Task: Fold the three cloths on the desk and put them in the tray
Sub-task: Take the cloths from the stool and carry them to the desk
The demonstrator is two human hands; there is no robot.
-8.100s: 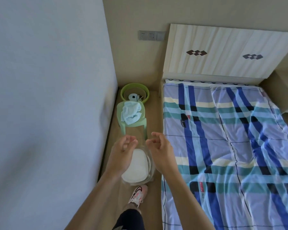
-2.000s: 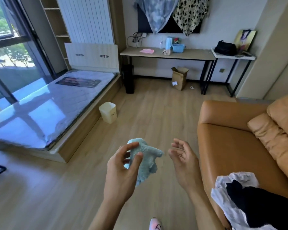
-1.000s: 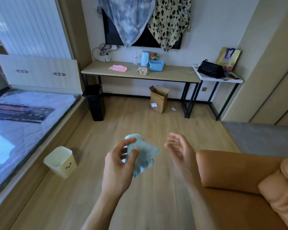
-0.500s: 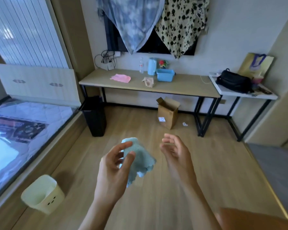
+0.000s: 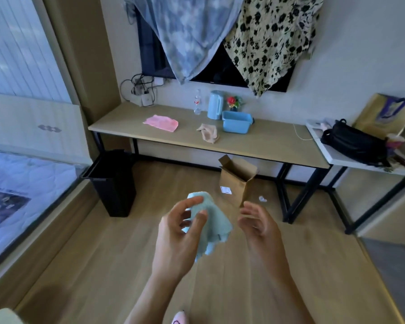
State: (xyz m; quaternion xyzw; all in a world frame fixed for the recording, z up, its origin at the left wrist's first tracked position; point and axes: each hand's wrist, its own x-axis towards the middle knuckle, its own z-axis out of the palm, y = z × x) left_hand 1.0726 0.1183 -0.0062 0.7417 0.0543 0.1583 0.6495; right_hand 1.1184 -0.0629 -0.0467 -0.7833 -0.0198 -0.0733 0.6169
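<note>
My left hand [image 5: 178, 232] grips a crumpled light blue cloth [image 5: 214, 225] in mid-air over the wooden floor. Just right of the cloth, my right hand [image 5: 258, 226] is held open with curled fingers and holds nothing. Ahead stands a long wooden desk [image 5: 278, 146]. A pink cloth [image 5: 160, 122] lies flat on its left part and a beige cloth [image 5: 208, 133] lies bunched near the middle. A light blue tray [image 5: 236, 122] stands just right of the beige cloth.
A black bin [image 5: 114, 183] stands by the desk's left leg and an open cardboard box [image 5: 237, 180] under the desk. A kettle [image 5: 215, 104] and a bottle [image 5: 197, 105] stand behind the tray. A white side table [image 5: 351, 157] with a black bag [image 5: 354, 143] is at the right, a bed [image 5: 21, 183] at the left.
I have turned from the bedside and walked across the room; the desk is now closer and larger in view. My left hand took up the blue cloth and still carries it.
</note>
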